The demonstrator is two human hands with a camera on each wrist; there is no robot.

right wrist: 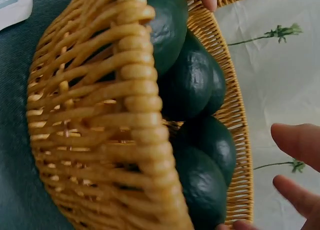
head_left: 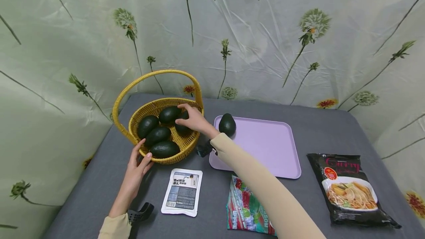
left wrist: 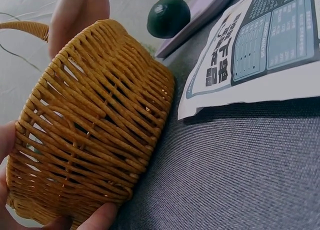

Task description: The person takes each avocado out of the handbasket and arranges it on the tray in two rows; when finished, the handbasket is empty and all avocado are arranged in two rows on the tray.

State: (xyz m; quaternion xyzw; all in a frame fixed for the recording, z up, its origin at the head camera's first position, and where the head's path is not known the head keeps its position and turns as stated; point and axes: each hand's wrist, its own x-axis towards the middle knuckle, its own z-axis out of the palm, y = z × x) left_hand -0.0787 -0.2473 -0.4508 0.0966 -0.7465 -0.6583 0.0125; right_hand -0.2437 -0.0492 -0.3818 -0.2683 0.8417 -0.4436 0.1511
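Several dark green avocados [head_left: 164, 149] lie in a yellow wicker basket [head_left: 180, 156] with a tall arched handle. My left hand [head_left: 134, 170] holds the basket's near left rim; in the left wrist view its fingertips press the woven wall [left wrist: 95, 115]. Over the basket's right side reaches my right hand [head_left: 194, 119], fingers spread above an avocado [head_left: 182, 127] that they partly cover. In the right wrist view, thumb and finger stand apart beside the avocados [right wrist: 200, 185]. Another avocado [head_left: 227, 124] sits on the lilac tray [head_left: 265, 146], at its far left corner.
A white printed pouch [head_left: 182, 193] lies in front of the basket. Right of it is a colourful fruit-printed bag [head_left: 245, 209], partly under my right forearm. A black curry noodle packet [head_left: 348, 191] lies at the right. A dandelion-patterned curtain [head_left: 259, 47] hangs behind the grey table.
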